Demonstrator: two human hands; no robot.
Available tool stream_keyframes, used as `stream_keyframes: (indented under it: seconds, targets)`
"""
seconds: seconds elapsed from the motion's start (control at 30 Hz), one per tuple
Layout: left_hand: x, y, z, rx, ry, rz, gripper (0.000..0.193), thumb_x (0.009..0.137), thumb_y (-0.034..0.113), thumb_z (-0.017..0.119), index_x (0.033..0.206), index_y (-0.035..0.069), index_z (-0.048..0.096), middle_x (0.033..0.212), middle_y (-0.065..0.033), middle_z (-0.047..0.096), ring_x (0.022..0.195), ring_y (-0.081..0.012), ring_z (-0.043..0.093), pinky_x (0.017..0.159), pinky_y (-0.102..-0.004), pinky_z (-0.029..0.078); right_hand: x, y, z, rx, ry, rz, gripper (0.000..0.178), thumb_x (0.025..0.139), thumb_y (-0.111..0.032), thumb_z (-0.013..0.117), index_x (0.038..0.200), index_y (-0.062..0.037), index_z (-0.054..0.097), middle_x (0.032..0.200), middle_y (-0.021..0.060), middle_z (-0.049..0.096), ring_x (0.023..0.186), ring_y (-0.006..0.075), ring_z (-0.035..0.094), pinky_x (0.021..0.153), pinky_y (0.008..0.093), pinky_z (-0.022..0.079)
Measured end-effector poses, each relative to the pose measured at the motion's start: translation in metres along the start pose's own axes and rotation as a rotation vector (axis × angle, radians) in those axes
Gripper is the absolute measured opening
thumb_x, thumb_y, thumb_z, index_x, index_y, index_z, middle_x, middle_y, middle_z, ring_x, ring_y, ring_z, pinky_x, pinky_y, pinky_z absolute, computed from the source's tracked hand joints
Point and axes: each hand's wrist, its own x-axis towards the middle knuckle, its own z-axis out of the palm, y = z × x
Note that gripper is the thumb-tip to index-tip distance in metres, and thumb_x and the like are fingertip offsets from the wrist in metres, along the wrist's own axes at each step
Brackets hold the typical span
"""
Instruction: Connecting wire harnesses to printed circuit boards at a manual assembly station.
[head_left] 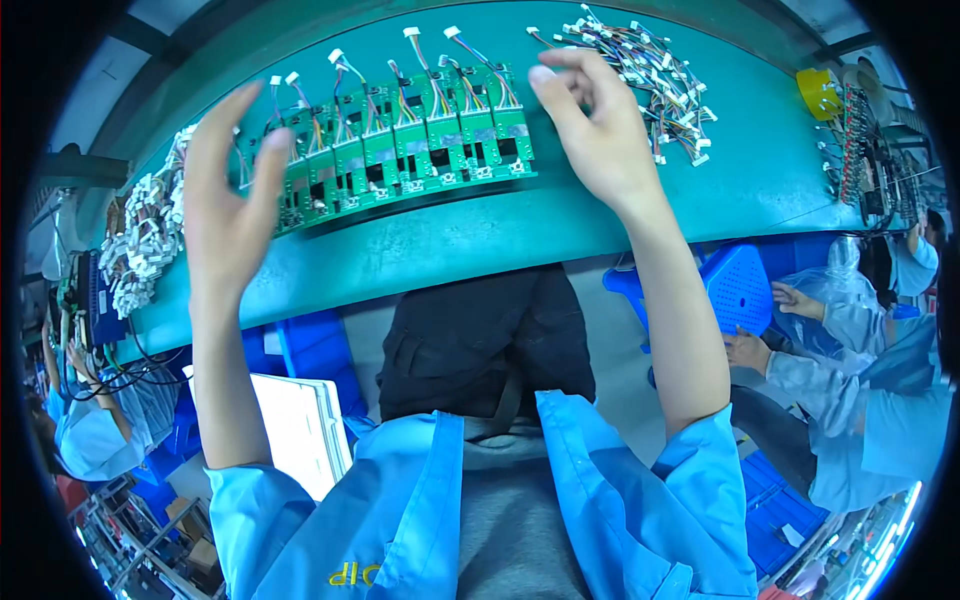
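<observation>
My left hand (232,200) is raised over the left end of a green circuit board panel (400,150), slightly blurred, its thumb and fingers apart with nothing visible between them. Several short multicoloured cables with white plugs (411,33) stand up along the panel's far side. Just beyond the panel's right end is my right hand (602,135), fingers loosely curled and thumb held apart from the palm; no object shows in its grasp. It overlaps the near left edge of a loose pile of wire cables with white connectors (665,85). One cable's white connector (533,31) pokes out behind its index finger.
A heap of white connectors (150,235) lies at the left of the green table (480,235). At the far right are a yellow roll (820,94) and dense components. Below the table edge stand a blue stool (738,290) and a white box (300,425). Other people sit at both sides.
</observation>
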Motion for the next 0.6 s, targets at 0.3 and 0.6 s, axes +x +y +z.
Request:
stream_keyframes:
  seconds: [0.3, 0.6]
  targets:
    - [-0.045, -0.043, -0.030, -0.670, -0.071, -0.680, 0.054, 0.101, 0.034, 0.060, 0.137, -0.006, 0.057, 0.130, -0.0181, 0.063, 0.122, -0.0246, 0.058, 0.104, -0.0337, 0.043, -0.013, -0.019, 0.007, 0.183, -0.177, 0.085, 0.042, 0.095, -0.019, 0.067, 0.127, 0.0042, 0.056, 0.077, 0.0069, 0.068, 0.064, 0.0122, 0.057, 0.061, 0.0237, 0.044]
    - [-0.019, -0.054, -0.052, -1.122, -0.277, -0.737, 0.046, 0.104, 0.035, 0.055, 0.127, -0.005, 0.062, 0.115, -0.0094, 0.068, 0.098, -0.0120, 0.062, 0.082, -0.0251, 0.046, 0.007, -0.036, -0.025, 0.139, -0.180, 0.084, 0.048, 0.092, -0.015, 0.069, 0.133, 0.0029, 0.053, 0.088, 0.0095, 0.071, 0.072, 0.0123, 0.060, 0.065, 0.0232, 0.045]
